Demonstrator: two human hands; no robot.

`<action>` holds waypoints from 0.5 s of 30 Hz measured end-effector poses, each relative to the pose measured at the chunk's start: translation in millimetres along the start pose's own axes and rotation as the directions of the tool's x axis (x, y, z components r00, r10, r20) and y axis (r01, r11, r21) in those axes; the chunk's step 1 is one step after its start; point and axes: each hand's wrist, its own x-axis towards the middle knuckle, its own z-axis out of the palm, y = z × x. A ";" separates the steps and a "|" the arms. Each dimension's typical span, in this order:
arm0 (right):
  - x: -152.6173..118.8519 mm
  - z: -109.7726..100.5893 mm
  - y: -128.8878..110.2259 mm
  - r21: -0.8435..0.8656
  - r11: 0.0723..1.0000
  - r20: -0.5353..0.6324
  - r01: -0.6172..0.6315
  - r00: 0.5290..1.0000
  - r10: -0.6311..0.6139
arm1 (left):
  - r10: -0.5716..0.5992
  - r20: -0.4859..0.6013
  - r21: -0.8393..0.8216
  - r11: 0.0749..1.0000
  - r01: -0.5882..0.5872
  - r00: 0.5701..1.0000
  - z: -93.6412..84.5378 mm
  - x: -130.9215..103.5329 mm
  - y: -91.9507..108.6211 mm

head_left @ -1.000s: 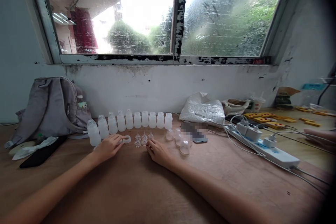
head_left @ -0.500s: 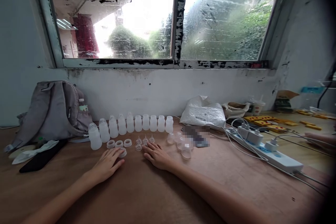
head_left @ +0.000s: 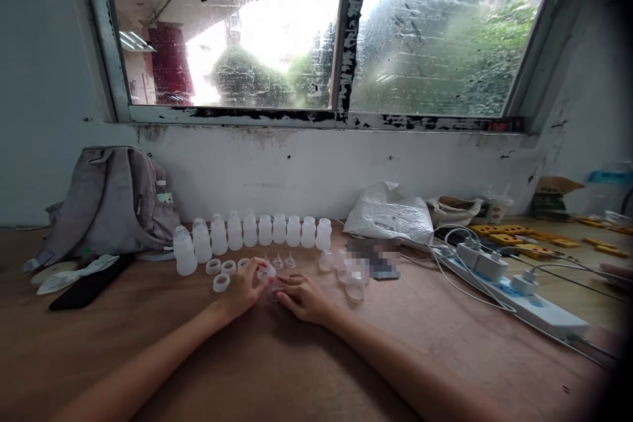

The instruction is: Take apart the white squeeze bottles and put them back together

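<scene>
I note that the left hand has moved right, away from the loose rings, and its grip pinches a pale ring between thumb and fingers. The ring is just above the counter, beside the right hand. That hand's fingertips rest on a clear piece; whether its grip pinches or merely steadies, I cannot tell. The change brings ring and clear piece close together between both hands. The bottles stand in a row behind.

Obscured: fingers cover part of the held ring, and I cannot establish whether it touches the clear piece. The left hand partly masks one loose ring. Pixelation hides part of a dark flat item. Another person's hand is cut off at the right edge.
</scene>
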 end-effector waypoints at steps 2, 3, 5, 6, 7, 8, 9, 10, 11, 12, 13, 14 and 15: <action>-1.1 0.3 2.5 0.030 0.998 -0.102 -0.055 0.993 0.058 | -0.005 -0.010 -0.022 1.000 0.005 1.000 7.0 2.6 9.4; -1.4 0.1 3.7 0.056 0.995 -0.154 -0.084 0.984 0.091 | -0.004 -0.017 -0.016 1.000 0.003 1.000 10.1 3.2 12.4; -1.3 -0.2 6.1 0.105 0.985 -0.246 -0.138 0.956 0.160 | 0.009 -0.023 0.023 1.000 -0.009 1.000 15.5 2.8 14.7; -1.0 -0.3 7.3 0.119 0.979 -0.281 -0.163 0.941 0.191 | 0.021 -0.013 0.051 0.998 -0.020 1.000 17.6 1.9 14.2; -0.6 -0.2 8.6 0.124 0.974 -0.308 -0.189 0.926 0.219 | 0.031 0.004 0.081 0.996 -0.031 1.000 19.5 0.8 13.0; -0.2 0.1 9.8 0.123 0.969 -0.325 -0.213 0.914 0.242 | 0.036 0.023 0.109 0.993 -0.039 0.999 21.1 -0.5 11.3; 0.2 0.6 10.9 0.121 0.965 -0.333 -0.233 0.906 0.261 | 0.037 0.044 0.137 0.990 -0.042 0.998 22.4 -1.8 9.3; 0.5 1.2 12.0 0.119 0.962 -0.334 -0.247 0.902 0.273 | 0.032 0.061 0.166 0.985 -0.042 0.998 23.7 -2.9 7.3; 0.7 1.9 12.8 0.118 0.959 -0.332 -0.257 0.900 0.282 | 0.026 0.072 0.194 0.980 -0.039 0.997 24.7 -3.8 5.5; 0.9 2.5 13.5 0.118 0.958 -0.328 -0.263 0.900 0.288 | 0.020 0.083 0.220 0.975 -0.038 0.996 25.6 -4.4 4.0; 1.1 3.1 14.0 0.116 0.956 -0.322 -0.268 0.901 0.292 | 0.016 0.097 0.242 0.969 -0.039 0.995 26.4 -4.8 2.7; 1.2 3.6 14.3 0.113 0.955 -0.315 -0.273 0.902 0.295 | 0.015 0.114 0.259 0.965 -0.044 0.993 26.9 -5.0 1.7; 1.3 4.0 14.5 0.107 0.954 -0.310 -0.279 0.903 0.299 | 0.015 0.129 0.270 0.961 -0.050 0.991 27.3 -5.1 0.9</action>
